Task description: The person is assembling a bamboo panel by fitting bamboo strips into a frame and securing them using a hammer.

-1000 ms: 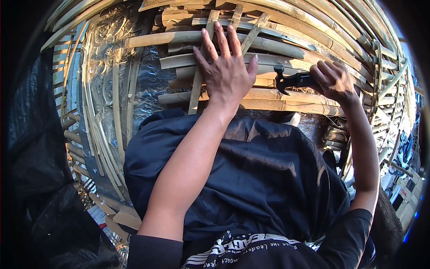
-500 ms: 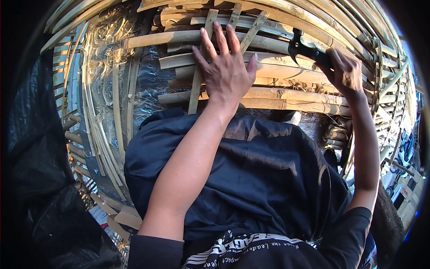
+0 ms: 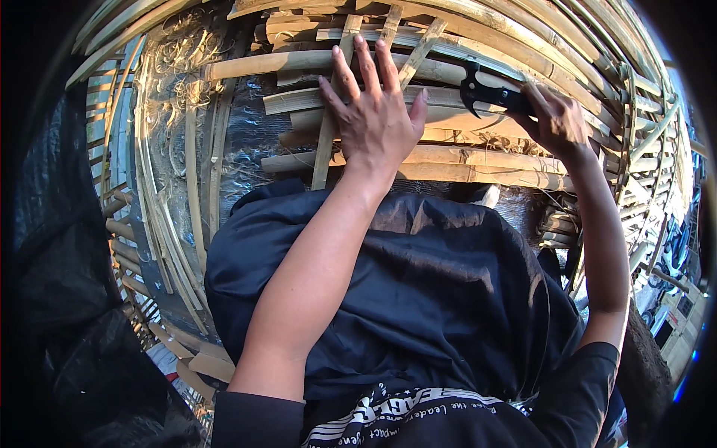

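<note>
A large curved frame of split bamboo slats (image 3: 478, 160) fills the upper half of the view, pale yellow strips bending in arcs from nine o'clock over twelve to three o'clock. The strips are flat, fibrous and rough-edged, crossed by thinner upright laths. Behind them at ten o'clock lies a crinkled silvery foil sheet (image 3: 243, 142) with loose curled bamboo shavings (image 3: 179, 45) on it. A dark blue cloth garment (image 3: 418, 299), smooth and creased, covers the centre and six o'clock.

The left hand (image 3: 373, 119) lies flat at twelve o'clock, fingers spread wide and straight, palm pressed on the slats, gripping nothing; its bare forearm runs down toward seven o'clock. The right hand (image 3: 556, 123) at one o'clock is closed around the handle of a black hammer (image 3: 489, 93), whose curved clawed head points left, just above the slats.
</note>
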Motion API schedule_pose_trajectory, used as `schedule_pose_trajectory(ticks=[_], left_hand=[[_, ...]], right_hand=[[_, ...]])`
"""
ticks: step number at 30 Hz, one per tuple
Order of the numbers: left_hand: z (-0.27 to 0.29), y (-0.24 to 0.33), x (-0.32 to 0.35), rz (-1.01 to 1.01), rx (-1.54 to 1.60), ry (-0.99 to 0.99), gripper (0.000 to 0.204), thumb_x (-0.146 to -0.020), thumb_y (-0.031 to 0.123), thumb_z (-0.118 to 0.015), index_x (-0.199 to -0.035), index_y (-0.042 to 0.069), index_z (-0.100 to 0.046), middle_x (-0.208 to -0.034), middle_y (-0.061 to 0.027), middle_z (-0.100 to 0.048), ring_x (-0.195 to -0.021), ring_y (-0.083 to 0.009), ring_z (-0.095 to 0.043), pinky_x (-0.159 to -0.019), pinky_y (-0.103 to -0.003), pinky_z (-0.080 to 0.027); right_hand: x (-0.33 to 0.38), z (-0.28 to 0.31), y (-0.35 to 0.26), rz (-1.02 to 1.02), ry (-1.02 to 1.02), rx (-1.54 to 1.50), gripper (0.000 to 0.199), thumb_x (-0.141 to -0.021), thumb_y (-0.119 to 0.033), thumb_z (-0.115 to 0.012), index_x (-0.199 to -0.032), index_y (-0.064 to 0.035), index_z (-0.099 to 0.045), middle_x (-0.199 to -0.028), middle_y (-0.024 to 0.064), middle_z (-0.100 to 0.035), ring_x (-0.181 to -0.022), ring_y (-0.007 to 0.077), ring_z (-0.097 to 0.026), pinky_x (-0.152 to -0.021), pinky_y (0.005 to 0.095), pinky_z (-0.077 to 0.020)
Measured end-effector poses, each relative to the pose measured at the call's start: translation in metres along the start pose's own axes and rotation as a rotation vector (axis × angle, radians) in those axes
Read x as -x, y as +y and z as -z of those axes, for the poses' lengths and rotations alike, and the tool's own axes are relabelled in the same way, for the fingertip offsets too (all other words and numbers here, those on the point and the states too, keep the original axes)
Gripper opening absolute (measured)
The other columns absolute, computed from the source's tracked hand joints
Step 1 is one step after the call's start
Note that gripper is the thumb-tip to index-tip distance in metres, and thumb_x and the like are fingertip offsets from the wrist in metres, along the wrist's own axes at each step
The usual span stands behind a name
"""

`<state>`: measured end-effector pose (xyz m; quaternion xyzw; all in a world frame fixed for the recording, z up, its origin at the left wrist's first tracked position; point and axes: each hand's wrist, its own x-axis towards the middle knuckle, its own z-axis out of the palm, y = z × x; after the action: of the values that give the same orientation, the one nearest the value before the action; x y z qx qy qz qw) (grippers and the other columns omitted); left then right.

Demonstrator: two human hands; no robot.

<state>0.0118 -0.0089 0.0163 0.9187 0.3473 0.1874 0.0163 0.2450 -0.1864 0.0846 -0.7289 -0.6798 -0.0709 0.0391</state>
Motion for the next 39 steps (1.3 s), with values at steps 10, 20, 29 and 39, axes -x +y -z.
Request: schedule_pose_trajectory(ticks=[10,20,29,39], left_hand=[[-0.003,-0.001,0.000,-0.010,0.014,0.032,0.082,-0.096,0.054,-0.056,-0.155,0.000,-0.041,-0.163,-0.0245,-0.035,-0.151,-0.0492,-0.026,-0.111,-0.071,-0.034],[0.000,0.004,0.000,0.017,0.033,0.016,0.084,-0.095,0.054,-0.056,-0.158,0.002,-0.037,-0.165,-0.0222,-0.033,-0.152,-0.0468,-0.026,-0.114,-0.071,-0.030],[0.000,0.003,-0.001,0.043,-0.002,-0.063,0.083,-0.096,0.054,-0.053,-0.160,0.005,-0.034,-0.168,-0.0203,-0.026,-0.154,-0.0459,-0.022,-0.116,-0.071,-0.028],[0.003,0.001,0.000,0.048,0.035,-0.051,0.083,-0.096,0.054,-0.055,-0.160,0.004,-0.035,-0.168,-0.0202,-0.028,-0.153,-0.0455,-0.024,-0.117,-0.071,-0.026]], right_hand=[[-0.001,0.003,-0.011,0.026,0.039,0.010,0.034,-0.088,-0.032,-0.080,-0.098,-0.0073,-0.059,-0.078,0.0089,-0.061,-0.065,0.0302,-0.065,-0.056,0.0406,-0.0522],[0.024,0.002,-0.109,-0.759,-0.087,-0.566,0.039,-0.097,-0.036,-0.073,-0.089,0.0012,-0.063,-0.064,0.0158,-0.061,-0.055,0.0250,-0.057,-0.055,0.0382,-0.0443],[-0.002,-0.045,-0.160,-0.987,0.402,-0.764,0.029,-0.100,-0.021,-0.068,-0.118,-0.0007,-0.059,-0.073,0.0126,-0.064,-0.065,0.0246,-0.059,-0.063,0.0386,-0.0484],[-0.021,-0.067,-0.172,-0.811,0.522,-0.374,0.035,-0.100,-0.010,-0.062,-0.130,0.0031,-0.051,-0.096,0.0283,-0.068,-0.087,0.0483,-0.067,-0.072,0.0535,-0.0523]])
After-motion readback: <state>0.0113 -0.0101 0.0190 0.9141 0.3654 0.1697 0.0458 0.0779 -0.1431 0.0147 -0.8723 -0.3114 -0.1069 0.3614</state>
